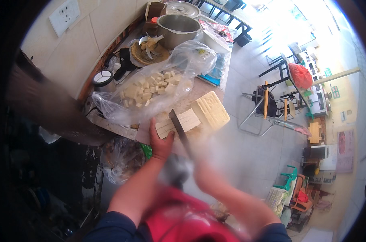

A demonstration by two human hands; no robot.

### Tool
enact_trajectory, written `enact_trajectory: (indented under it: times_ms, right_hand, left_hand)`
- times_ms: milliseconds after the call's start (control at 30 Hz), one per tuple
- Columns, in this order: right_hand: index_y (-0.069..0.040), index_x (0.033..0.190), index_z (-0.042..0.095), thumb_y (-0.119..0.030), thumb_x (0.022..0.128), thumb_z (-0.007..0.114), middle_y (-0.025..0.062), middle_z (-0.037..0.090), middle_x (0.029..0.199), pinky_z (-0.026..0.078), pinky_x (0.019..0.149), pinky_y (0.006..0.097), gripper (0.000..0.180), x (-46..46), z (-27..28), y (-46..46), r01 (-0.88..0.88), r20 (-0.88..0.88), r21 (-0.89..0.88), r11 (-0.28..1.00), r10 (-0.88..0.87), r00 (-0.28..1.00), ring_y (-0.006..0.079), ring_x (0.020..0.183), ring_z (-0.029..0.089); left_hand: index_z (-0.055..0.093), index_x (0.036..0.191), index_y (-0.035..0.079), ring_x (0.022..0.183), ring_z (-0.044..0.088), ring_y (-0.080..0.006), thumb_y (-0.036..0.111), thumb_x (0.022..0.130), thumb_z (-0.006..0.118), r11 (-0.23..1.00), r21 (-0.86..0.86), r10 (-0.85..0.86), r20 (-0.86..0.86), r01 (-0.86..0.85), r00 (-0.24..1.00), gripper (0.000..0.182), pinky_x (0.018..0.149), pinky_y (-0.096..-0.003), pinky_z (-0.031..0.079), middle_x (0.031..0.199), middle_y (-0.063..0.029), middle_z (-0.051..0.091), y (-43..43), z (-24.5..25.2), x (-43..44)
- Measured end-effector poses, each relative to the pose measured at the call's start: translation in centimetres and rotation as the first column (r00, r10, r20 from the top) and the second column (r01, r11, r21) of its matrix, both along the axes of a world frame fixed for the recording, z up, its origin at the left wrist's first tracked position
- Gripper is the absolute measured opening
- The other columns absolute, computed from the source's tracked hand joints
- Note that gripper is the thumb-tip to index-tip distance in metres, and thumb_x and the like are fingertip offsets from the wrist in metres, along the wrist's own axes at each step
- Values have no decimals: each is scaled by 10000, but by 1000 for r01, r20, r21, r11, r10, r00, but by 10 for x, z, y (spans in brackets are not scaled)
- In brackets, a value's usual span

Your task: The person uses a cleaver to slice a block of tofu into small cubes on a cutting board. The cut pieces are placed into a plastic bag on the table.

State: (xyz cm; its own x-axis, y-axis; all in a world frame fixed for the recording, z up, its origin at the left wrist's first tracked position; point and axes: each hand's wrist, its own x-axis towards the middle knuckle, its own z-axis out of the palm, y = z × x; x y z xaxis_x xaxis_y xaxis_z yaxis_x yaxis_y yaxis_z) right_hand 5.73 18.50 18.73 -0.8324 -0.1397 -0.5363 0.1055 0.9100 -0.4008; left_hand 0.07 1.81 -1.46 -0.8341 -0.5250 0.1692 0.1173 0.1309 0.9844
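Observation:
A slab of pale tofu (187, 119) with cut lines along it lies on the board at the counter's edge. My left hand (161, 143) steadies its left end between thumb and fingers. Across the slab stands the blade of a long knife (180, 130), and my right hand (205, 175), blurred by haze, holds the knife's near end. To the right of the slab sits a larger uncut tofu block (211, 110). Beyond the slab, a clear plastic bag (186, 60) holds many tofu cubes (152, 86).
A large metal pot (179, 27), a round lid (183, 8), a blade assembly (149, 48) on a round base and a black-rimmed container (103, 81) stand along the wall side of the counter. A dark curved metal surface (50, 109) is at left. A folding chair (258, 112) stands at right.

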Motion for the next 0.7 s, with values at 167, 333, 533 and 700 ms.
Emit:
enact_trajectory:
  times_ms: [167,333,533,700]
  right_hand:
    - [1,1186,462,-212,1035,525,368,661,995,475,826,627,269,-5,-58,8,27,49,-47,999,-24,999,557,967,639]
    - [-3,1188,452,-203,1019,546,355,665,984,486,815,619,278,3,-85,21,-61,-54,-77,995,57,997,557,958,639]
    - [-10,1227,446,-179,995,589,338,667,946,499,798,610,320,9,-65,11,-43,-75,-151,988,32,997,550,941,642]
    - [-25,1241,448,-179,992,595,333,668,941,504,781,609,328,13,-55,12,-76,-113,-153,985,59,992,549,910,645]
  left_hand:
    - [293,1588,-8,1355,502,-277,-29,862,715,1000,-15,13,2,-13,1000,839,1166,-391,400,1531,-178,442,3,10,1]
    - [310,1584,-7,1353,508,-270,-25,878,691,988,149,29,-16,-27,999,802,1163,-380,402,1517,-170,463,8,13,-1]
    - [359,1561,-18,1415,473,-259,-23,898,665,977,203,77,-40,-67,996,730,1186,-379,376,1565,-179,459,11,13,-2]
    - [391,1541,-34,1427,471,-271,-23,903,660,973,224,81,-86,-60,993,692,1194,-385,367,1565,-191,470,8,30,-5]
